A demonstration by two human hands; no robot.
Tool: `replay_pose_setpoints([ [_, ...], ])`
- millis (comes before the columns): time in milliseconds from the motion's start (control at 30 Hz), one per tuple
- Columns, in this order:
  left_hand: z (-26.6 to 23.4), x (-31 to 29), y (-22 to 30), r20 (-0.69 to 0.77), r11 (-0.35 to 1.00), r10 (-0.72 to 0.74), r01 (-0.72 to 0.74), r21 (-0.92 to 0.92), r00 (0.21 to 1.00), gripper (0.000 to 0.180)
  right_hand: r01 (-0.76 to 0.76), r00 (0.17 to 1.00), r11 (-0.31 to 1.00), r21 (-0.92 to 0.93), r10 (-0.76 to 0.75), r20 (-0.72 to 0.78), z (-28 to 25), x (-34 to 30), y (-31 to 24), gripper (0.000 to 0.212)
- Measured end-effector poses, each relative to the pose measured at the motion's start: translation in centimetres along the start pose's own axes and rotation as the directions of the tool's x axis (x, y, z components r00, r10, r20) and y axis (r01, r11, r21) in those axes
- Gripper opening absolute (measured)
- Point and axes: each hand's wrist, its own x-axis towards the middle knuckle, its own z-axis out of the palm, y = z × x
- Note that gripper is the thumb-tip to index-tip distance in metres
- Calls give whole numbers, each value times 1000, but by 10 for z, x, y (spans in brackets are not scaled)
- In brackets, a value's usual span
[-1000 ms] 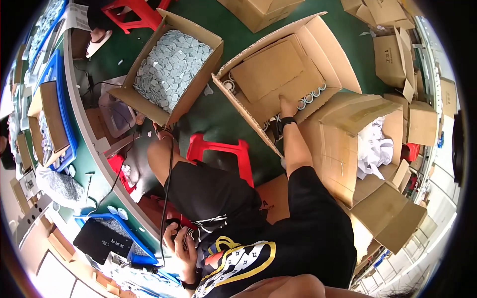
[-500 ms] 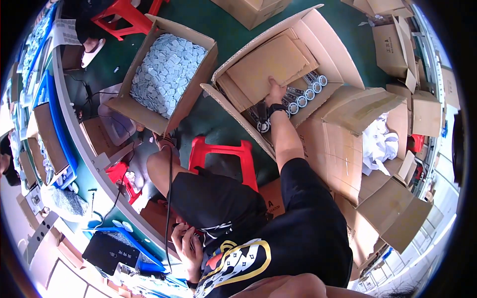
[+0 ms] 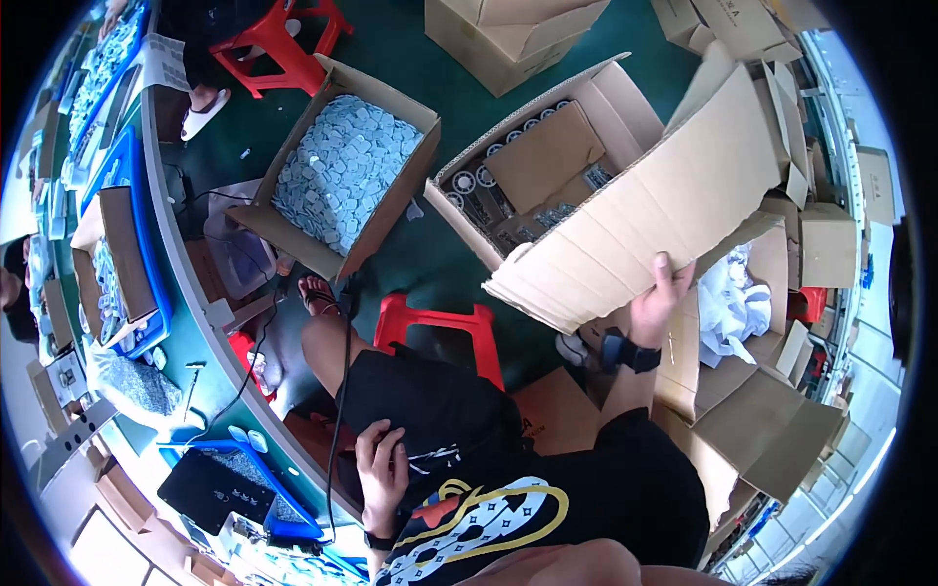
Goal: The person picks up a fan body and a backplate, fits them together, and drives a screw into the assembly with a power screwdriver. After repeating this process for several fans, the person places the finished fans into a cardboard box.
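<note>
My right hand (image 3: pixel 662 303) grips the near edge of a large cardboard sheet (image 3: pixel 645 210), thumb on top. The sheet is tilted over the right part of an open cardboard box (image 3: pixel 469 223) and hides some of its inside. In that box, several clear-bodied things with round white ends (image 3: pixel 464 183) lie in rows, their kind not clear. A smaller brown cardboard piece (image 3: pixel 547 156) rests on them. My left hand (image 3: pixel 383 469) is by my lap, fingers loosely bent and apart, with nothing seen in it.
Left of the box stands a carton full of pale flat pieces (image 3: pixel 342 171). A red stool (image 3: pixel 440 322) is in front of me. A carton with white crumpled paper (image 3: pixel 733 303) sits at the right. The workbench (image 3: pixel 195 293) edge, with a hanging black cable, runs along my left.
My right hand has come out of the box toward me, bringing up the large cardboard sheet. More of the round-ended things now show. My left hand has shifted little.
</note>
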Motion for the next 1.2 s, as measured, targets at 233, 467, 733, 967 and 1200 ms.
replay_pose_setpoints([
  [233, 2, 10, -4, -5, 999, 27, -27, 33, 1000, 22, -184, 834, 970, -156, 238, 498, 162, 95, -31, 63],
  [467, -1, 11, -8, -61, 999, -38, 37, -9, 997, 23, -333, 508, 772, -541, 631, 587, 259, 223, 101, 37],
  [733, 3, 14, -9, -53, 992, -122, 120, -31, 991, 20, -153, 469, 583, -798, 754, 460, 240, 244, 140, 35],
  [967, 9, 23, -4, -87, 983, -178, 173, -64, 980, 18, 408, 913, 743, -530, -320, 255, 143, 165, 78, 23],
  [1200, 8, 15, -12, -30, 986, -166, 166, -20, 986, 16, -559, 678, 447, -699, 732, -73, 48, 70, 289, 59],
])
